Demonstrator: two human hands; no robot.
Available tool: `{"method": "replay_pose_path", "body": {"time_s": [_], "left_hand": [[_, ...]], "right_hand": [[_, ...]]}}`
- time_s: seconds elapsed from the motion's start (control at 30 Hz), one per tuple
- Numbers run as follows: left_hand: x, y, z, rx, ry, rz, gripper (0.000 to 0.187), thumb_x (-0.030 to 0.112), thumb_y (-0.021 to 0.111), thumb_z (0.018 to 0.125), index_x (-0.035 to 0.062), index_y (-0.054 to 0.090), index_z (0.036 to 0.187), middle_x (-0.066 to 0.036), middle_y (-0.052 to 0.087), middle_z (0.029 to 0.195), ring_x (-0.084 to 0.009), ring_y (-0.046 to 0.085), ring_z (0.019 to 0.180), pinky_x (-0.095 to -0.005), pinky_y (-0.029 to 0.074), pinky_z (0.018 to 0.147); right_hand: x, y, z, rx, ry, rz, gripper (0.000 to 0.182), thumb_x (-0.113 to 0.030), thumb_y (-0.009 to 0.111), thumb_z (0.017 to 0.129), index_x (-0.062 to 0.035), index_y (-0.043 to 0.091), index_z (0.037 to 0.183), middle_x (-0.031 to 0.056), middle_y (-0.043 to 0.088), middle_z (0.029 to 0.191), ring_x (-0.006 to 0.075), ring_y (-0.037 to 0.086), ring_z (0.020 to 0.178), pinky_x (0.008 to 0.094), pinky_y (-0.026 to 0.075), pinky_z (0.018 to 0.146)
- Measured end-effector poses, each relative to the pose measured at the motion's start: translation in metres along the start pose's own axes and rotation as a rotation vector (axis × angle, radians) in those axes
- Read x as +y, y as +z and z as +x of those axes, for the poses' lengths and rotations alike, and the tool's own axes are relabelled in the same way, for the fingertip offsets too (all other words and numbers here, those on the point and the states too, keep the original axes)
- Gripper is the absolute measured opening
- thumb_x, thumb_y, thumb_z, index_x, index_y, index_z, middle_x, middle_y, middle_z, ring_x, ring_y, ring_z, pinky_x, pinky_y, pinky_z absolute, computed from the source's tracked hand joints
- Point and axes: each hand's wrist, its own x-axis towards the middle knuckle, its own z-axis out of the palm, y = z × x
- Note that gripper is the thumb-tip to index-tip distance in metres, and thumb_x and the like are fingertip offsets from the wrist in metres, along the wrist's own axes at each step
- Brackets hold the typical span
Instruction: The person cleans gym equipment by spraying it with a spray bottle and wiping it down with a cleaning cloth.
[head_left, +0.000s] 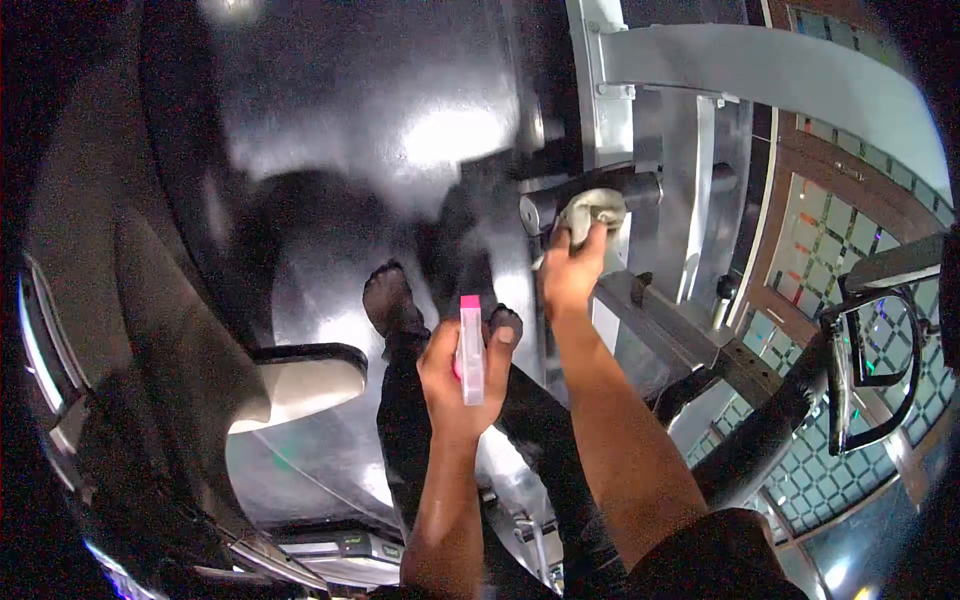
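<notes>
My left hand [445, 385] is wrapped around what looks like a spray bottle [472, 355], seen from above, with a clear whitish top and a pink front end. The lower part of the bottle is hidden by the hand. My right hand [572, 275] grips a crumpled pale cloth [592, 215], pressed on a black padded roller [545, 212] of a gym machine. The roller lies crosswise, with a grey round cap at its near end.
Grey metal frame bars [760, 65] of the machine rise at the right, with a black handle [875, 370] beyond. A dark curved machine cover [150, 350] stands at the left. Bare feet [390, 297] are on the shiny dark floor [330, 80]. Patterned glass panels [830, 240] line the right.
</notes>
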Motion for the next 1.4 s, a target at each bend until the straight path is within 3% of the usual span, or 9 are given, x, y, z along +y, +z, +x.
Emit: {"method": "replay_pose_path", "body": {"time_s": [0.27,0.4,0.63,0.67,0.93,1.0,1.1,1.27,1.4], "left_hand": [[0.001,-0.001,0.002,-0.028,0.033,0.075,0.021,0.012,0.077,0.083,0.0023,0.06,0.087,-0.009,0.06,0.069,-0.0196,0.058,0.059,-0.0317,0.047,0.059],[0.002,-0.006,0.004,-0.034,0.026,0.132,0.02,0.013,0.077,0.083,0.0029,0.061,0.088,-0.009,0.06,0.071,-0.0197,0.059,0.06,-0.0321,0.047,0.06],[0.002,-0.007,0.009,-0.097,-0.022,0.134,0.021,0.016,0.077,0.083,0.0041,0.062,0.09,-0.01,0.062,0.073,-0.0221,0.062,0.064,-0.0326,0.05,0.063],[0.003,-0.007,0.01,-0.092,-0.017,0.146,0.021,0.016,0.077,0.083,0.0041,0.062,0.091,-0.01,0.063,0.074,-0.0226,0.063,0.065,-0.0327,0.05,0.064],[0.0,0.0,0.005,-0.135,-0.035,0.122,0.022,0.013,0.077,0.08,0.0038,0.061,0.093,-0.014,0.063,0.08,-0.0296,0.065,0.07,-0.0353,0.05,0.065],[-0.003,0.001,0.005,-0.156,-0.018,0.107,0.022,0.011,0.077,0.079,0.0041,0.061,0.092,-0.015,0.062,0.08,-0.0327,0.064,0.07,-0.0371,0.05,0.064],[-0.002,-0.003,0.006,-0.187,-0.012,0.13,0.022,0.009,0.078,0.077,0.0048,0.061,0.09,-0.017,0.062,0.079,-0.0355,0.063,0.069,-0.0391,0.049,0.061],[-0.016,0.014,-0.004,-0.198,-0.022,0.082,0.022,0.013,0.079,0.079,0.006,0.059,0.087,-0.006,0.055,0.071,-0.0197,0.056,0.062,-0.0318,0.046,0.059],[-0.003,0.022,-0.001,-0.297,-0.04,0.06,0.023,0.012,0.079,0.077,0.0053,0.061,0.089,-0.009,0.059,0.075,-0.0253,0.059,0.066,-0.0357,0.048,0.062]], "right_hand": [[0.007,-0.022,0.01,-0.134,0.01,0.339,0.033,-0.011,0.056,0.096,-0.0013,0.05,0.127,0.0121,0.061,0.114,0.0221,0.057,0.107,0.0357,0.045,0.096],[-0.016,-0.024,0.033,0.107,0.137,0.203,0.035,-0.009,0.053,0.095,0.0001,0.047,0.129,0.0151,0.058,0.118,0.0266,0.057,0.105,0.036,0.044,0.096],[0.111,-0.036,-0.04,-0.445,0.09,-0.278,0.063,-0.009,0.062,0.072,0.0005,0.051,0.133,0.0265,0.062,0.121,0.0402,0.06,0.115,0.0431,0.045,0.104],[0.185,-0.026,-0.041,-0.27,-0.192,-0.077,0.064,-0.005,0.062,0.073,0.0005,0.049,0.135,0.0263,0.062,0.118,0.043,0.059,0.113,0.0452,0.045,0.103],[0.118,-0.04,0.092,0.03,-0.14,-0.708,0.041,-0.015,0.059,0.09,-0.0015,0.05,0.128,0.022,0.057,0.112,0.0356,0.059,0.103,0.0434,0.048,0.09],[0.216,-0.028,0.142,-0.052,0.297,-0.149,0.04,-0.029,0.054,0.095,-0.0069,0.054,0.127,0.0144,0.059,0.123,0.0314,0.055,0.112,0.041,0.045,0.096],[0.243,-0.015,0.161,-0.429,-0.2,-0.815,0.035,-0.032,0.052,0.095,-0.0125,0.059,0.123,0.0068,0.059,0.128,0.029,0.053,0.115,0.0427,0.039,0.103],[0.225,-0.027,0.127,-0.149,-0.609,-0.776,0.041,-0.022,0.06,0.087,-0.0024,0.057,0.123,0.0167,0.064,0.112,0.0401,0.058,0.106,0.0451,0.046,0.095],[0.241,-0.05,0.085,-0.231,-0.062,-0.647,0.045,-0.022,0.059,0.087,-0.0009,0.054,0.127,0.0222,0.059,0.123,0.0396,0.053,0.117,0.0448,0.042,0.101]]}}
